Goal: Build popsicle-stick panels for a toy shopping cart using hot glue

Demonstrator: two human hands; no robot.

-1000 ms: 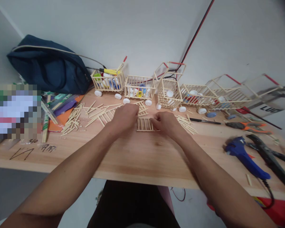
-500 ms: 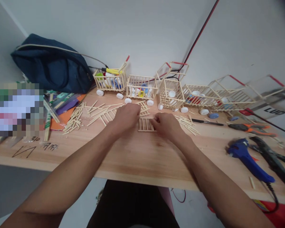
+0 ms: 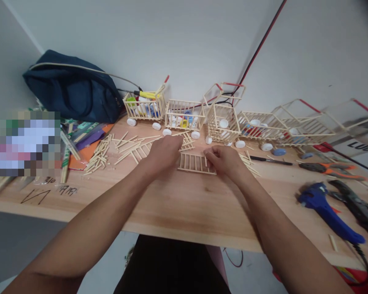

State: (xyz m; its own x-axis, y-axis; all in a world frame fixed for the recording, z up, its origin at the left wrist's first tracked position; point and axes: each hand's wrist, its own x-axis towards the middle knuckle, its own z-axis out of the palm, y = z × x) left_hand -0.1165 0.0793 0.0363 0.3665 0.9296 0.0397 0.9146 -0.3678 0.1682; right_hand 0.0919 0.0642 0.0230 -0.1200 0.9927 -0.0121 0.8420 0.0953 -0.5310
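Observation:
On the wooden table lies a small ladder-like panel of thin wooden sticks (image 3: 194,163), with several short bars between two long ones. My left hand (image 3: 168,152) is closed at the panel's left end, its fingertips mostly hidden behind the hand. At the right end, my right hand (image 3: 225,158) pinches a short wooden stick (image 3: 206,159), which stands across the panel between the long bars. Just behind my left hand is another stick lattice (image 3: 188,141), partly covered. Loose sticks (image 3: 129,152) are strewn to the left of that hand.
Small stick carts (image 3: 184,116) with white wheels line the wall. At right lie a blue glue gun (image 3: 331,212), orange-handled pliers (image 3: 333,169), a black-handled tool (image 3: 355,204) and a black pen (image 3: 271,160). A dark blue bag (image 3: 73,87) stands back left, near bagged sticks (image 3: 69,151).
My right hand has shifted right along the panel, so more of its bars show. The left hand stays at the left end. The whole view has moved slightly.

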